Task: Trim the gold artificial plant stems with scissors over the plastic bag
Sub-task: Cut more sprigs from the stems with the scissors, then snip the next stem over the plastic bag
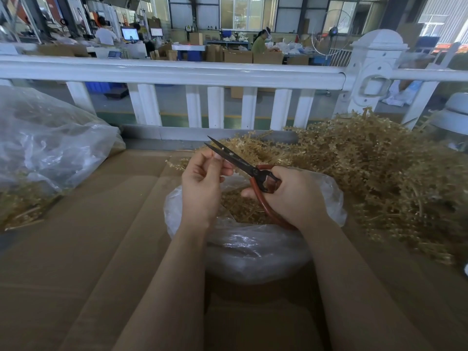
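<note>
You have two hands in view, the left hand [202, 184] and the right hand [291, 196], and one pair of scissors [249, 171] with two dark blades and red handles. You have two clear plastic bags: one plastic bag [253, 249] below your hands and one larger bag [50, 138] at your left. One big heap of gold stems [374, 173] lies at your right, its pieces too many and too tangled to count. Beyond the one white railing [177, 72] you can see two lit monitors [130, 34] and at least two seated workers [259, 43].
</note>
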`<state>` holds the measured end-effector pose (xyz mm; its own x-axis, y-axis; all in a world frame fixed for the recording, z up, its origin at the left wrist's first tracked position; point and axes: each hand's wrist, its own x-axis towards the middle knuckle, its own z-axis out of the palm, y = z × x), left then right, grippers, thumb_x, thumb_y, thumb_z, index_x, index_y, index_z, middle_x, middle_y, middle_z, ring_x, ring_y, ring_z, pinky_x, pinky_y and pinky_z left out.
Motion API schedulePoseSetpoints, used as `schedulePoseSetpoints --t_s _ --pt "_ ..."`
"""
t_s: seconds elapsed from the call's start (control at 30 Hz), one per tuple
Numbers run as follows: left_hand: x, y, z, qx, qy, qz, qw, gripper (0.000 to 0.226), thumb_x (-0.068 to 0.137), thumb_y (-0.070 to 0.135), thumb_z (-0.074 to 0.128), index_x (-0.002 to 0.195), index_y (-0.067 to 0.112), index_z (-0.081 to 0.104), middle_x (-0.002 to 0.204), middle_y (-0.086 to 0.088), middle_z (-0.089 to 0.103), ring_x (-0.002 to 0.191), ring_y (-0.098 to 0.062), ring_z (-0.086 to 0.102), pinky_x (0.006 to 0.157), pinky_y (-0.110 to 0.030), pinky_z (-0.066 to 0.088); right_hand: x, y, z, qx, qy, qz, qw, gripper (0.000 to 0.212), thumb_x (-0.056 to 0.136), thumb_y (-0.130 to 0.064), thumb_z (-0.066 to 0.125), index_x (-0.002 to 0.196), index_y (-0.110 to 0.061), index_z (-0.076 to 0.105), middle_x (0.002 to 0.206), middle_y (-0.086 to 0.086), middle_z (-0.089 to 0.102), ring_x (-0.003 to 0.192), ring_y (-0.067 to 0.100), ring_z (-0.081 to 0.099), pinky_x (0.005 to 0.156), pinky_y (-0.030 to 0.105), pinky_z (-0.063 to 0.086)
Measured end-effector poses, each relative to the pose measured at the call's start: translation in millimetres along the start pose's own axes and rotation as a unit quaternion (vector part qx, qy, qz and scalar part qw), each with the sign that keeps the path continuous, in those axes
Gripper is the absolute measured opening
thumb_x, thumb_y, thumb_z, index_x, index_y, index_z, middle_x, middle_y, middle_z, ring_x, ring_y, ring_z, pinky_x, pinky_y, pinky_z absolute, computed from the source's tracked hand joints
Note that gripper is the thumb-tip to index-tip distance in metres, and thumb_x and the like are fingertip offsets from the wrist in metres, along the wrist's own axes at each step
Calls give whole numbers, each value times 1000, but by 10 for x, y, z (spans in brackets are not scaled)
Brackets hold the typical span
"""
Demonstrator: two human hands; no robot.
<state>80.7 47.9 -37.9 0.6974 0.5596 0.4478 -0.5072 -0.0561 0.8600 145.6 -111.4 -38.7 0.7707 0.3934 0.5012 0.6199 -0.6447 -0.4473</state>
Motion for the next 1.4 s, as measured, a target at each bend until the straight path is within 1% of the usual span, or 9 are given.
schedulePoseSetpoints --t_s 0.1,0.43,0.6,0.8,0.9,1.0,1.1,1.23,1.4 --pt "-13 10 21 12 -6 11 1000 18 102 11 51 90 18 62 72 9 67 69 -5 61 66 -14 48 4 -11 -1 -9 -5 2 1000 67 59 -96 50 83 -35 64 63 -17 60 61 -4 54 51 19 40" --pt "-28 34 27 25 -12 6 1000 18 103 9 49 92 17 62 72 9 66 70 -6 60 67 -16 48 -3 -27 4 22 12 -3 1000 52 60 -92 56 63 -41 45 53 -16 53 54 -3 51 48 20 33" --pt "-43 59 26 30 -14 5 999 17 104 9 48 93 13 60 72 9 65 70 -5 59 67 -15 47 -4 -12 30 34 18 -6 999 65 59 -95 52 82 -36 66 58 -12 59 59 0 56 53 23 46" --pt "-45 63 23 28 -20 -25 999 13 105 15 47 99 11 58 78 9 67 77 -7 62 73 -20 51 -3 -15 8 36 10 1 999 55 60 -93 57 72 -39 57 56 -12 57 55 0 54 48 17 34" --pt "-41 67 43 -25 -12 -80 996 14 106 17 44 98 16 55 91 4 69 85 -15 67 74 -27 54 -12 -37 9 39 9 1 999 67 60 -96 53 80 -33 66 60 -13 61 58 0 58 48 19 43" --pt "-21 86 50 -86 -1 -116 990 14 108 19 39 99 18 50 96 2 73 90 -23 73 68 -27 56 -14 -60 -13 136 24 22 990 75 56 -97 55 78 -27 68 70 -12 67 65 3 63 54 21 51" --pt "-1 97 41 -112 12 -133 985 15 109 20 36 97 21 45 97 1 74 96 -26 73 70 -29 55 10 -68 -51 236 46 67 968 71 55 -90 65 76 -22 70 71 -8 69 61 6 64 54 22 50" --pt "24 108 40 -155 18 -147 977 20 109 19 35 92 23 45 95 -3 73 96 -28 73 83 -41 54 26 -97 -105 298 60 135 943 60 62 -77 73 75 -18 71 53 -10 62 48 0 56 48 15 41" --pt "39 97 28 -192 6 -158 969 23 109 17 32 91 22 45 94 -3 75 97 -27 73 70 -33 59 28 -104 -156 361 33 163 918 31 85 -46 76 83 -15 75 56 0 67 50 6 59 52 18 48"
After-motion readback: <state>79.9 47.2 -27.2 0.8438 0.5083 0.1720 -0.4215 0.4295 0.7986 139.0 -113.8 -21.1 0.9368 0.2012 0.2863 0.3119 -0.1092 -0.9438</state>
